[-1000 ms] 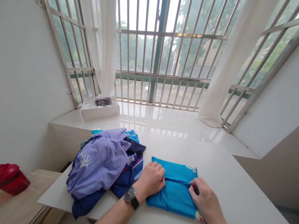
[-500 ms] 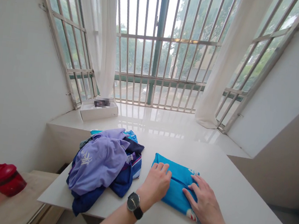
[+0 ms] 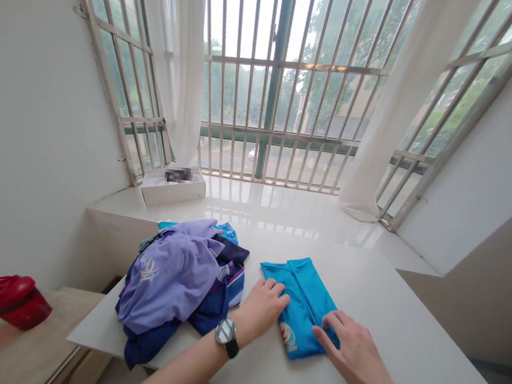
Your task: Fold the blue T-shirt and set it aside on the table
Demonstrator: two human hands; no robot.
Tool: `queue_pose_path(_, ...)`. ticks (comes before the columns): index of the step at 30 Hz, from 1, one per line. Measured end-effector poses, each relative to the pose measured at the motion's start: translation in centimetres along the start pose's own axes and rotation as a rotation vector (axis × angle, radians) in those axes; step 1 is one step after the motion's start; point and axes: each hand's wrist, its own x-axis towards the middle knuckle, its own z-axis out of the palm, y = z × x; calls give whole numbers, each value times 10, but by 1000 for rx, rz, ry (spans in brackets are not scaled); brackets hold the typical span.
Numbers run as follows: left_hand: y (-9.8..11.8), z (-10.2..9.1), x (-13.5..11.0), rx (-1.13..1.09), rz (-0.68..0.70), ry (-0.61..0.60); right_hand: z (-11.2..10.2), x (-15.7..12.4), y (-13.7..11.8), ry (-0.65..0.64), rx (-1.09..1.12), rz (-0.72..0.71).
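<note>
A bright blue garment [image 3: 311, 300], folded into a flat rectangle with a fold line along it and a cartoon print near its lower left corner, lies at a slant on the white table. On its left edge rests my left hand [image 3: 264, 307], fingers curled down over the cloth; a black-strapped watch is on that wrist. My right hand [image 3: 351, 348] grips the lower right edge, with thumb and fingers on the fabric. Left of my hands is a loose pile of clothes, a lilac shirt [image 3: 176, 278] on top and navy pieces [image 3: 208, 310] underneath.
The white table [image 3: 388, 330] meets a windowsill holding an open white box [image 3: 175, 192] with blurred contents. A red lidded container [image 3: 16, 303] stands on a lower wooden surface at left. White curtains [image 3: 369, 168] hang before the barred window.
The blue garment has turned on the table: its far end now points up toward the window, and its print has moved from lower right to lower left. Both hands stay at its edges.
</note>
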Motion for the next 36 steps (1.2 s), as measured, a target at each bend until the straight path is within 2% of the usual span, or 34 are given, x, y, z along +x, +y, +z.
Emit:
queue_pose_path(3,-27,-12,13,-23,-43,-80,-1,-2,-33,-73,96,13)
queue_pose_path(5,-33,-14,15,-62,-84,-92,-1,-1,-51,-130,188,-9)
queue_pose_path(8,-23,-8,4,-144,-138,-50,-7,3,-63,-296,425,-58)
queue_pose_path(10,-12,1,-6,-186,-169,-35,-15,9,-61,-478,642,-86)
queue_pose_path(12,-6,11,-13,-202,-167,-38,-24,23,-52,-574,797,-110)
queue_pose_path(14,-8,17,-12,-196,-120,-30,-30,44,-39,-491,839,-118)
queue_pose_path(16,-18,19,-5,-184,-40,-19,-31,72,-22,-279,802,-81)
queue_pose_path(19,-39,16,9,-177,69,-29,-22,111,8,108,673,93)
queue_pose_path(22,-56,13,18,-169,43,-18,-8,131,37,286,587,231)
queue_pose_path(26,-63,13,19,-173,-84,78,9,130,56,273,484,262)
queue_pose_path(31,-60,9,20,-170,-253,111,19,126,54,157,401,216)
queue_pose_path(33,-58,8,17,-232,-265,119,22,127,52,97,342,199)
queue_pose_path(36,-55,9,13,-269,-197,109,24,127,51,37,273,193)
